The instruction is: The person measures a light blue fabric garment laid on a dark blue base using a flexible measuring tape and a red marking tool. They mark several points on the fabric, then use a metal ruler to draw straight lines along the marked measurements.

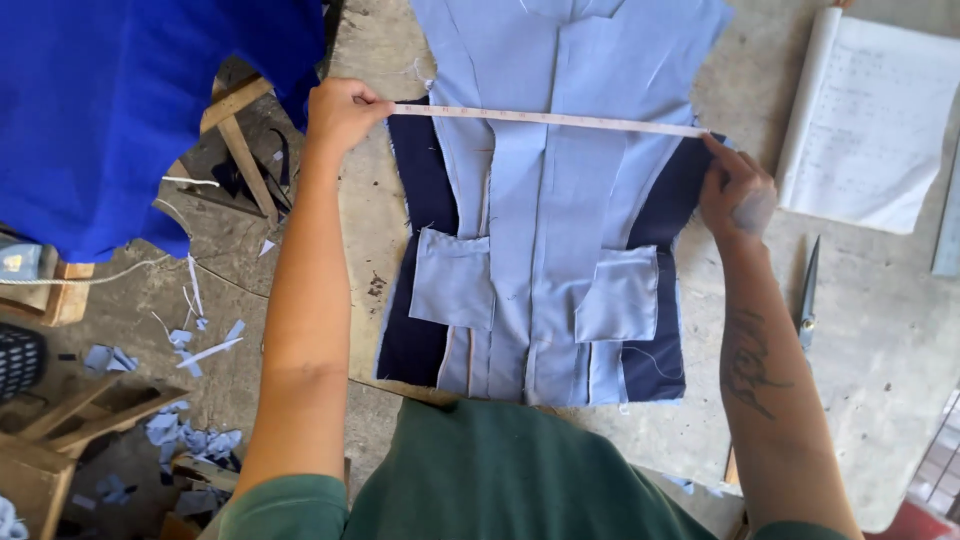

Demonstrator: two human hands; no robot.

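The garment (560, 230) is matt woven cloth, light blue over navy. Beneath it, the table (880, 330) looks like rough, stained concrete. Right of the garment lie a paper notebook (870, 120) and metal scissors (808, 290).

Person's wearing a dark green t-shirt, plain knit fabric, no print visible from this angle. Short sleeves, so both forearms are bare all the way down. The sleeve hems just peek in at the bottom corners. Right forearm has a dark tattoo on the inner side, kind of a swirly, tangled design, too blurry to make out what it actually is. The left hand (340, 112) and right hand (735, 190) are bare: no gloves, rings, watch or wristbands showing.
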